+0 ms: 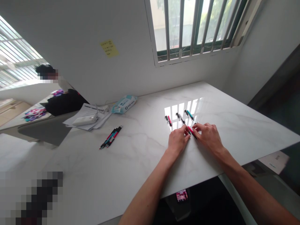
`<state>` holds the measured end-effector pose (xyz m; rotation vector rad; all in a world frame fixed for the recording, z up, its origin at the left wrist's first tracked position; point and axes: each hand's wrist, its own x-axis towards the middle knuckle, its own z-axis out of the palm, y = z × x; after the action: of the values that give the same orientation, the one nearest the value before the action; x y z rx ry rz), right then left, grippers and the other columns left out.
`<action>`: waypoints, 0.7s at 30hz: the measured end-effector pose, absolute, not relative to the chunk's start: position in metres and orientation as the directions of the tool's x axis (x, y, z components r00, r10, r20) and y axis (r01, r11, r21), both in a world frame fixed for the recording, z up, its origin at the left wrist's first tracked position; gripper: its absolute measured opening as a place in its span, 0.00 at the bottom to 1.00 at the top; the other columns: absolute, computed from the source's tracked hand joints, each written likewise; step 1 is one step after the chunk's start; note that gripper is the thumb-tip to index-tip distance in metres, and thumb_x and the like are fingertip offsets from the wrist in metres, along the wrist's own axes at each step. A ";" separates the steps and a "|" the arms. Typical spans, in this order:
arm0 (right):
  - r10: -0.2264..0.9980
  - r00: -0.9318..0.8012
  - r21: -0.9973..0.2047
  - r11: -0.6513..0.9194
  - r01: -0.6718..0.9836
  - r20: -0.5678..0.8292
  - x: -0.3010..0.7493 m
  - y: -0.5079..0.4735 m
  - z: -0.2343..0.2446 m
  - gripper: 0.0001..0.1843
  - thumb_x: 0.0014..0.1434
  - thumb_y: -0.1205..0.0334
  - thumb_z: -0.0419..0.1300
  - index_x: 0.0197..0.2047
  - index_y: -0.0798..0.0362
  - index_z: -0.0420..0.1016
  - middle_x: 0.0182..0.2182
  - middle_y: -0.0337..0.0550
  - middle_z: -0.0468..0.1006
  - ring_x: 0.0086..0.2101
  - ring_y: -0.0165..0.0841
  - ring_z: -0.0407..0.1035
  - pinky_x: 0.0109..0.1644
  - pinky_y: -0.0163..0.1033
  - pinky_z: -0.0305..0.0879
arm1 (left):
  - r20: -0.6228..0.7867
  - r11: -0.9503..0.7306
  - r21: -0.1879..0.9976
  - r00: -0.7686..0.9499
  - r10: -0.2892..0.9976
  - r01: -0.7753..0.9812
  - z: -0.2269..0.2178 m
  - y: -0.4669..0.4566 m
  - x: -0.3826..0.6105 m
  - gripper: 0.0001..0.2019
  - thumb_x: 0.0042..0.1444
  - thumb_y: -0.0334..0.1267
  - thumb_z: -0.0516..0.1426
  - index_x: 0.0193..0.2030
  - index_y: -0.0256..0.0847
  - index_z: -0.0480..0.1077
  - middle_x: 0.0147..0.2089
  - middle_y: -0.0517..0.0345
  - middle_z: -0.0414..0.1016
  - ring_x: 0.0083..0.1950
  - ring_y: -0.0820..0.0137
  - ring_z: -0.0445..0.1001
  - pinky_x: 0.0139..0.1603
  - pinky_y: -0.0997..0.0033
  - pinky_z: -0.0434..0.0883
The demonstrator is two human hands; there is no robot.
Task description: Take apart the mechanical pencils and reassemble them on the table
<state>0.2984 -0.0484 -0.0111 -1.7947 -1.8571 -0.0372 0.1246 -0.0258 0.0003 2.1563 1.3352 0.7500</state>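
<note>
My left hand (178,139) and my right hand (208,136) rest close together on the white marbled table, fingers pinched around a red and dark pen (190,129). Fingers partly hide that pen, and which parts each hand grips is hard to make out. Just beyond the hands lie a red pen with a black piece beside it (169,120), a black and clear pen (182,118) and a teal pen with a black piece beside it (190,115). A bundle of red, teal and black pens (111,137) lies farther left.
A pack of wipes (124,104) lies by the wall, beside papers (91,117) with a white device (85,120) on them. A grey divider (47,131) stands at left; a person sits beyond. Below the table's front edge is a lit phone screen (182,195).
</note>
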 end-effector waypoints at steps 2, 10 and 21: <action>0.922 0.046 -0.366 0.106 0.925 0.385 0.297 -0.049 -0.011 0.13 0.69 0.53 0.59 0.42 0.48 0.83 0.29 0.44 0.83 0.37 0.44 0.74 0.48 0.49 0.58 | 0.193 -0.391 0.662 0.358 0.914 0.640 0.000 -0.027 0.126 0.08 0.58 0.33 0.64 0.43 0.49 0.75 0.38 0.59 0.84 0.37 0.62 0.78 0.42 0.65 0.67; 0.909 0.052 -0.399 0.130 0.908 0.414 0.299 -0.048 -0.010 0.11 0.67 0.55 0.59 0.41 0.48 0.83 0.31 0.44 0.85 0.37 0.45 0.75 0.50 0.50 0.60 | 0.228 -0.414 0.581 0.349 0.909 0.700 0.011 -0.028 0.113 0.10 0.59 0.39 0.67 0.46 0.49 0.75 0.40 0.58 0.83 0.39 0.61 0.78 0.42 0.66 0.67; 0.834 -0.018 -0.500 0.347 0.794 0.551 0.280 -0.042 0.019 0.09 0.65 0.57 0.62 0.41 0.47 0.84 0.32 0.43 0.84 0.35 0.43 0.77 0.47 0.49 0.68 | 0.455 -0.052 0.174 -0.033 0.890 0.983 0.035 0.018 -0.059 0.09 0.65 0.35 0.57 0.50 0.43 0.76 0.52 0.50 0.80 0.54 0.56 0.74 0.59 0.61 0.67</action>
<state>0.2802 -0.0419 0.0191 -1.4398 -1.7981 0.0632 -0.0587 0.0176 0.0353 2.3125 2.2895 0.7746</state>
